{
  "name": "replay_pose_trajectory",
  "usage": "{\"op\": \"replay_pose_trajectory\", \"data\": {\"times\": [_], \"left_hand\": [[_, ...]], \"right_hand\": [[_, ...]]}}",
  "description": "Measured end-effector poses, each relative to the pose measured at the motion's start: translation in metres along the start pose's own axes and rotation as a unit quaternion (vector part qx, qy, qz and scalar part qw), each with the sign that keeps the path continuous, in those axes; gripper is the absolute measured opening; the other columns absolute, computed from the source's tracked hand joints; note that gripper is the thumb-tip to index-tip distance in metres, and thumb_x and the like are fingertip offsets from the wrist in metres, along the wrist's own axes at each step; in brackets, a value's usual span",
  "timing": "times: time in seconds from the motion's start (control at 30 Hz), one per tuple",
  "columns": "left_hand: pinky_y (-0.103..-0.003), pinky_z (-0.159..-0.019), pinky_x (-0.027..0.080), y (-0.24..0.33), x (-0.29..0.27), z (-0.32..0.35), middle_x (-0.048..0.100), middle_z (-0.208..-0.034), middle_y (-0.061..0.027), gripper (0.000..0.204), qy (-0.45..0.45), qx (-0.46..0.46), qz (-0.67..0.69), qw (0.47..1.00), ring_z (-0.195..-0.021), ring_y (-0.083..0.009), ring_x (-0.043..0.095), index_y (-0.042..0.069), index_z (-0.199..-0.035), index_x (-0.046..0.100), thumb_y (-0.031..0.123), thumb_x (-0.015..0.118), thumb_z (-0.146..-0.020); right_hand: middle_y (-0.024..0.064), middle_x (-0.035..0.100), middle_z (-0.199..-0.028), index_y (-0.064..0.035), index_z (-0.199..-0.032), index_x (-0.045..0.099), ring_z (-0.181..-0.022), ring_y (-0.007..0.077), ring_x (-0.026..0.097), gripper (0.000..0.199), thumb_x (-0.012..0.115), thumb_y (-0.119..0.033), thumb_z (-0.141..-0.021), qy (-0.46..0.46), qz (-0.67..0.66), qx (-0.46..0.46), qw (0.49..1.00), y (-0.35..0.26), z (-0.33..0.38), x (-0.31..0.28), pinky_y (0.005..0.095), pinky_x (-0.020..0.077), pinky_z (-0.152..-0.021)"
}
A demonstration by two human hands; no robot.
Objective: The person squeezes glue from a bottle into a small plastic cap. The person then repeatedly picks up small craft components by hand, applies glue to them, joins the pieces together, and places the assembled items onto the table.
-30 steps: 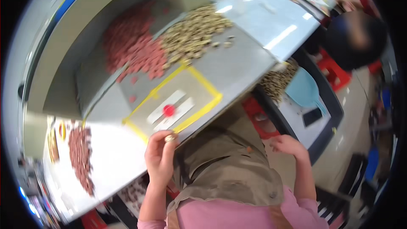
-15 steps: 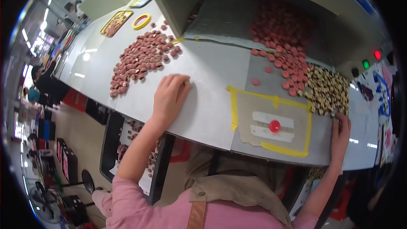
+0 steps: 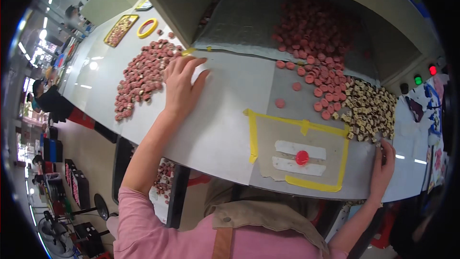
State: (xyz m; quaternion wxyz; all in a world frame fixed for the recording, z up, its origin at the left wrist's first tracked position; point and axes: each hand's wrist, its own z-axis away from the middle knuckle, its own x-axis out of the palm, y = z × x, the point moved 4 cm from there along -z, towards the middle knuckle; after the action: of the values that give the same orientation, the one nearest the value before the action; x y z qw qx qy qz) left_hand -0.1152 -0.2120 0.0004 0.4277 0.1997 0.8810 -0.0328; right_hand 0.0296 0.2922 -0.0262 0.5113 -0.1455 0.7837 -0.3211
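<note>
My left hand is open, fingers spread, its fingertips over the grey-white tabletop beside a pile of small dull-red round pieces, some showing cream parts. Nothing shows between its fingers. At the right, my right hand rests at the near edge of a heap of small cream-and-black parts. Its fingers are drawn together around something dark, too hidden to name. Between the hands a bright red round piece sits on a yellow-taped board, between two white strips.
Pink round caps spill from a shelf compartment onto the table. A yellow tape roll and a tray of small pieces lie far left. An open drawer with pieces hangs below. Green and red buttons are at far right.
My left hand has moved up and left to the dull-red pile; the small light piece at its fingertips no longer shows, and its fingers have spread. My right hand stays by the parts heap.
</note>
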Motion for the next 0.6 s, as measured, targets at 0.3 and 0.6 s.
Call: {"op": "replay_pose_trajectory", "data": {"times": [0.3,0.6], "left_hand": [[-0.042,-0.086,0.045,0.101,0.113,-0.095,0.066,-0.099,-0.0163,0.034,-0.055,0.023,0.276,0.959,-0.096,-0.0337,0.061,0.003,-0.105,0.064,0.025,0.067,-0.079],[-0.022,-0.081,0.044,0.088,0.106,-0.082,0.059,-0.104,-0.0033,0.025,-0.133,-0.049,0.408,0.902,-0.090,-0.0088,0.055,0.001,-0.113,0.058,0.015,0.059,-0.093]], "right_hand": [[0.0061,0.061,-0.103,-0.0043,-0.114,0.057,-0.097,0.0146,0.057,0.026,0.060,-0.010,-0.088,0.056,-0.031,0.094,0.994,0.001,-0.001,-0.012,0.0284,0.0440,-0.089],[0.0110,0.057,-0.100,-0.0044,-0.106,0.058,-0.091,0.0244,0.059,0.023,0.055,-0.003,-0.083,-0.043,-0.099,-0.113,0.988,-0.049,0.040,-0.011,0.0330,0.0479,-0.080]]}}
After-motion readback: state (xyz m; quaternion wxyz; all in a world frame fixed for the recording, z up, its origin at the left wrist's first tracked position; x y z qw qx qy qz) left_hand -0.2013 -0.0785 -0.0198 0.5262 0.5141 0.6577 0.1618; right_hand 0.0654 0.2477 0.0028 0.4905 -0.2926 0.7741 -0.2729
